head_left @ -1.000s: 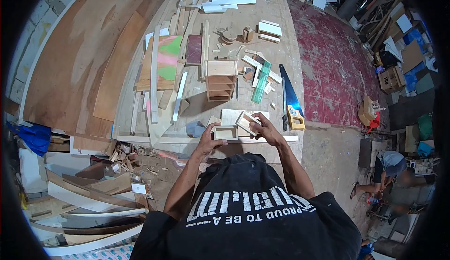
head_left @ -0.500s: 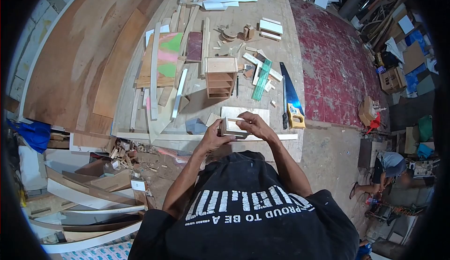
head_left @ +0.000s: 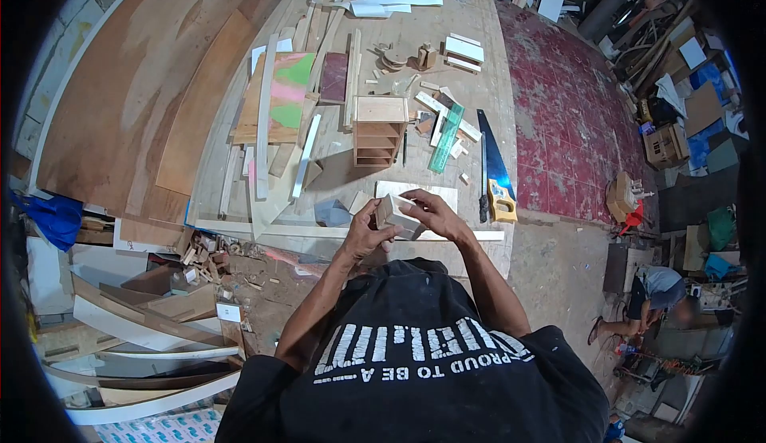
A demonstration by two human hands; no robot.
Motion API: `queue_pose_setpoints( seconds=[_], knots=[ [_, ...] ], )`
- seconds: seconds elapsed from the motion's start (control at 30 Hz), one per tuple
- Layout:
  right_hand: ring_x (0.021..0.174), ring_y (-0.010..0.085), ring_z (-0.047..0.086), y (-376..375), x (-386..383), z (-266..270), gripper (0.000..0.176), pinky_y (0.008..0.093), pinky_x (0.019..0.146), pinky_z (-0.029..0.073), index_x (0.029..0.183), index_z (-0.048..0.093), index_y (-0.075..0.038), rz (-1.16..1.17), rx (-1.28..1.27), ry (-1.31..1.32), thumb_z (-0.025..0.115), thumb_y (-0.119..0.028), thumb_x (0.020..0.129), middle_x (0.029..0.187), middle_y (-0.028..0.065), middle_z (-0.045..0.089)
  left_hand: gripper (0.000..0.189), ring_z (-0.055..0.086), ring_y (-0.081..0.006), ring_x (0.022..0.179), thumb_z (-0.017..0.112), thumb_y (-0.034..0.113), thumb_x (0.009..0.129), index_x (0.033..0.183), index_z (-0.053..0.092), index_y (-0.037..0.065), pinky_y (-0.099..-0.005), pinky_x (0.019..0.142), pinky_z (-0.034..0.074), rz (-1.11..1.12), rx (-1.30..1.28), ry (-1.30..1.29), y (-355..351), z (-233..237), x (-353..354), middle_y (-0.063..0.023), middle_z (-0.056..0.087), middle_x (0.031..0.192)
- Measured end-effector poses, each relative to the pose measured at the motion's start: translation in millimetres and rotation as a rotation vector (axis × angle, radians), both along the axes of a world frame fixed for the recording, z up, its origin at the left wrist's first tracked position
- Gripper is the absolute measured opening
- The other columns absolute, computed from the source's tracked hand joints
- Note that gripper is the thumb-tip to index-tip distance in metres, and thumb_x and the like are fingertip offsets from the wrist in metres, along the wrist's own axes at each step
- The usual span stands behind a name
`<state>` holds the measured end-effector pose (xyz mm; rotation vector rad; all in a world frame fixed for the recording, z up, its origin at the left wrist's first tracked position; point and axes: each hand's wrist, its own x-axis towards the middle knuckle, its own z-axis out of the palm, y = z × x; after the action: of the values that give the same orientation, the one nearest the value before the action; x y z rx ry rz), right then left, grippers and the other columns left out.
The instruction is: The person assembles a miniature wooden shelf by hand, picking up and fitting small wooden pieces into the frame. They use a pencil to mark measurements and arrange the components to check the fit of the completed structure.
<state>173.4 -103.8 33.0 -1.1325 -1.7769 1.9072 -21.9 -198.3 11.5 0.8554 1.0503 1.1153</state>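
Note:
A small wooden box, shaped like a little drawer, is held tilted between my two hands above the near edge of the workbench. My left hand grips its left end, with the thumb along the lower side. On the upper right, my right hand has its fingers closed over the box's edge. A pale board lies flat beneath the hands. Just beyond stands a small wooden cabinet with open shelf slots facing me. The inside of the box is mostly hidden.
Right of the cabinet lie a green ruler, wood offcuts and a handsaw with a yellow handle. Left are long strips and a painted board. A thin strip runs along the near edge. Another person crouches at far right.
The box has turned in my hands, from its open side facing up to a tilted position showing a plain outer face. Both hands remain on it.

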Motion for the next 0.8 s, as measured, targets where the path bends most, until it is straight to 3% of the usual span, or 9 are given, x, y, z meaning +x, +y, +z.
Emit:
queue_pose_setpoints(
  seconds=[0.07,0.13,0.47,0.7,0.8],
  knots=[
    [0.097,0.0181,0.061,-4.4,1.8,3.7,0.047,0.0333,0.084,0.051,0.127,0.058,0.000,-0.055,0.026,0.070,0.066,-0.030,0.092,0.106,0.0119,0.065,0.061,0.065,-0.0108,0.073,0.081,0.014,0.079,0.128,0.048,0.003,-0.0236,0.049,0.056,0.011,0.013,-0.005,1.6,2.8,0.3,-0.0066,0.065,0.097],
    [0.112,0.0220,0.058,-7.9,7.9,14.8,0.059,0.0354,0.095,0.048,0.137,0.049,-0.001,0.035,0.042,0.092,0.069,-0.031,0.090,0.122,0.0141,0.061,0.061,0.065,-0.0120,0.080,0.082,0.016,0.077,0.127,0.049,0.003,-0.0238,0.049,0.056,0.059,0.037,0.015,1.9,5.0,0.2,-0.0073,0.065,0.101],
    [0.115,0.0243,0.058,-14.4,15.1,21.4,0.064,0.0383,0.099,0.045,0.136,0.053,-0.001,0.040,0.156,0.035,0.077,-0.029,0.084,0.126,0.0163,0.061,0.069,0.066,-0.0155,0.087,0.082,0.018,0.076,0.132,0.045,0.003,-0.0256,0.049,0.057,-0.034,-0.022,0.079,-3.5,17.3,-2.5,-0.0086,0.065,0.106],
    [0.112,0.0248,0.059,-11.2,11.4,26.9,0.062,0.0372,0.098,0.045,0.130,0.057,0.001,-0.002,0.250,0.034,0.079,-0.030,0.081,0.120,0.0128,0.063,0.069,0.066,-0.0144,0.080,0.081,0.015,0.077,0.133,0.044,0.003,-0.0259,0.046,0.057,-0.083,-0.003,0.040,-6.6,20.5,-2.0,-0.0082,0.066,0.102],
    [0.112,0.0254,0.059,-14.0,13.3,35.4,0.062,0.0368,0.099,0.044,0.126,0.060,0.001,0.091,0.316,0.025,0.081,-0.030,0.077,0.121,0.0142,0.062,0.069,0.066,-0.0136,0.080,0.080,0.013,0.078,0.134,0.043,0.003,-0.0254,0.047,0.057,-0.065,0.005,0.039,-6.8,13.3,-4.6,-0.0073,0.065,0.101]
  ],
)
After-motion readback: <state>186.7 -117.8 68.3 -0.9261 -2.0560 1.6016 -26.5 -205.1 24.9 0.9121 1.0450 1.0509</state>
